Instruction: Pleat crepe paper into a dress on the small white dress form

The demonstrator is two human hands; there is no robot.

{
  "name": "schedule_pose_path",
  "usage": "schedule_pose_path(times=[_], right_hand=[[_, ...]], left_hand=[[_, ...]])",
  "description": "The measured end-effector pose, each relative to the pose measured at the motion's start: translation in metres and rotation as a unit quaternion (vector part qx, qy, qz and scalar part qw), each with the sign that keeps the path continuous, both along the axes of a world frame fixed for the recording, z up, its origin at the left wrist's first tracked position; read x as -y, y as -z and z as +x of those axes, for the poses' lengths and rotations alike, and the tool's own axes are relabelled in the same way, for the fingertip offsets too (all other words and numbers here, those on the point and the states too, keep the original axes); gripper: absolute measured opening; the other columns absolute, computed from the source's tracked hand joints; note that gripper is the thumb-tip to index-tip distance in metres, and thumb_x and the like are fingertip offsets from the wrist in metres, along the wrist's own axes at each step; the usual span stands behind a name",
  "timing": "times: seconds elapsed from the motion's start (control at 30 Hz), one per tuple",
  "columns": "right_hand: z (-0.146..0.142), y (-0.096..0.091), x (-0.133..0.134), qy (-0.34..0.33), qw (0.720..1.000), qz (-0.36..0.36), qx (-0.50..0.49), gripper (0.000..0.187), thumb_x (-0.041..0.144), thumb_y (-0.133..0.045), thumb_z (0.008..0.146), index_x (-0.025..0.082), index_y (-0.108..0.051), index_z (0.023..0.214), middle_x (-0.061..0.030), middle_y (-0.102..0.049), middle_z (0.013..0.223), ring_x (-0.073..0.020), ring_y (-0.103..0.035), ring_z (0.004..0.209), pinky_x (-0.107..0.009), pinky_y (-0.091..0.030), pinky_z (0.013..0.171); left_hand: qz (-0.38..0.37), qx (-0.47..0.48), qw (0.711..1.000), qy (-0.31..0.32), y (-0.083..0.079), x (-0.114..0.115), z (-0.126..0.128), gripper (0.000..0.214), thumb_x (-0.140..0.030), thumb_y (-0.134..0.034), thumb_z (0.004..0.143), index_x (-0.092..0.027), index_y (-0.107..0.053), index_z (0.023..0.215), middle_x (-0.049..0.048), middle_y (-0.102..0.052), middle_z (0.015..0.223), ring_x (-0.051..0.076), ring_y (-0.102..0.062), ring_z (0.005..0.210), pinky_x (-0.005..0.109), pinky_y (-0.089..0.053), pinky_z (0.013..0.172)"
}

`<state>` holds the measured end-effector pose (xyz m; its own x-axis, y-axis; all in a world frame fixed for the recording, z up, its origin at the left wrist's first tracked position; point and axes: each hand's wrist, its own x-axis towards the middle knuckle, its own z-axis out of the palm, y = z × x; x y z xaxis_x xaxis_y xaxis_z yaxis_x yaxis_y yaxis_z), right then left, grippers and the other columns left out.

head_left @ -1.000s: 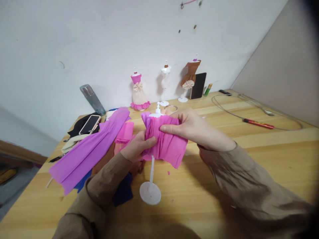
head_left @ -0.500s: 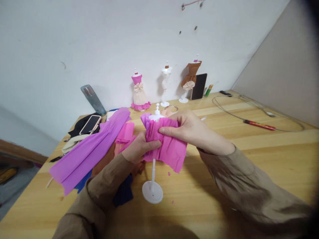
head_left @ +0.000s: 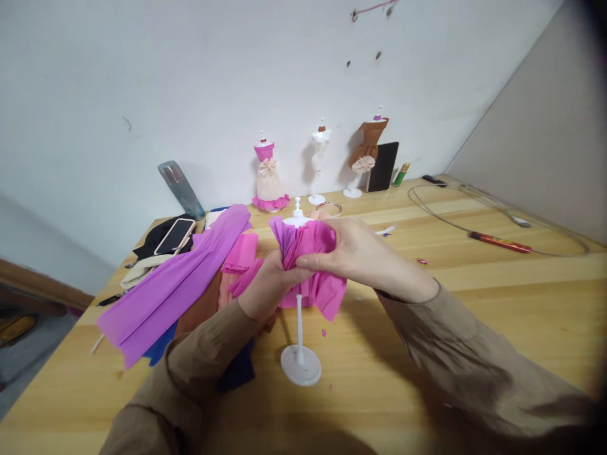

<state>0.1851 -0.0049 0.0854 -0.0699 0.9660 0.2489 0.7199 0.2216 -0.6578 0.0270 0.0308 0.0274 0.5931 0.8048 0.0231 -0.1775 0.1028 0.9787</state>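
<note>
Around the mannequin (head_left: 297, 221), left fingers (head_left: 294, 276) and right fingers (head_left: 320, 261), now closer, pinch pink material (head_left: 333, 297).

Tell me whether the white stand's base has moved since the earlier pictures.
Yes: the base has shifted right, closer to the pink scrap lying on the table.

Centre of the frame, the mannequin stands between the left hand (head_left: 270, 281) and the right hand (head_left: 358, 253), cloth (head_left: 334, 300) across its front, the base of that mannequin (head_left: 301, 366) below them. Behind, at upper centre, three more mannequins (head_left: 321, 139) line up along the wall (head_left: 213, 95), a screen (head_left: 383, 167) just behind the rightmost. Over to the left, a heap of fabric (head_left: 180, 284) lies on the table (head_left: 427, 328), a phone (head_left: 175, 236) at its far side, a bottle (head_left: 181, 189) leaning beyond. Out right, a cable (head_left: 441, 216) loops across the tabletop.
</note>
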Motion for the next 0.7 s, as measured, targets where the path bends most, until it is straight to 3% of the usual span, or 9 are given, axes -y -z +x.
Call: schedule_pose_path(times=[0.17,0.47,0.57,0.7], right_hand=[[-0.005,0.002,-0.002,0.029,0.999,-0.018,0.028,0.04,0.055,-0.074,0.067,0.019,-0.056,0.068,-0.0008,-0.056,0.063,-0.0156,-0.046,0.061,-0.029,-0.03,0.056],[-0.003,0.011,-0.006,0.023,1.0,-0.004,0.016,0.033,0.048,-0.073,0.07,0.019,-0.058,0.069,-0.0009,-0.055,0.062,-0.0172,-0.047,0.064,-0.03,-0.031,0.057],[-0.002,0.011,-0.006,0.022,1.0,-0.004,0.008,0.03,0.046,-0.072,0.07,0.018,-0.06,0.069,-0.001,-0.056,0.061,-0.0167,-0.048,0.062,-0.03,-0.031,0.056],[-0.001,0.009,-0.004,0.016,1.0,-0.006,-0.012,0.031,0.046,-0.071,0.072,0.019,-0.057,0.062,0.0004,-0.053,0.055,-0.0147,-0.046,0.055,-0.029,-0.031,0.052]], left_hand=[[0.051,-0.04,0.996,-0.065,-0.002,0.006,0.0,0.03,-0.025,-0.081,0.07,-0.015,-0.066,0.093,0.0038,-0.07,0.088,0.022,-0.064,0.088,0.035,-0.05,0.081],[0.08,-0.056,0.993,-0.071,-0.007,0.01,0.002,0.02,-0.025,-0.078,0.073,-0.016,-0.067,0.087,0.0023,-0.068,0.08,0.021,-0.065,0.085,0.037,-0.051,0.083],[0.064,-0.045,0.996,-0.051,-0.01,0.011,0.001,0.023,-0.023,-0.08,0.068,-0.017,-0.066,0.086,0.0014,-0.066,0.078,0.021,-0.064,0.083,0.037,-0.051,0.082],[-0.011,-0.004,1.0,-0.003,-0.006,0.01,-0.003,0.029,-0.026,-0.079,0.068,-0.019,-0.063,0.092,0.0001,-0.066,0.082,0.02,-0.064,0.082,0.035,-0.05,0.08]])
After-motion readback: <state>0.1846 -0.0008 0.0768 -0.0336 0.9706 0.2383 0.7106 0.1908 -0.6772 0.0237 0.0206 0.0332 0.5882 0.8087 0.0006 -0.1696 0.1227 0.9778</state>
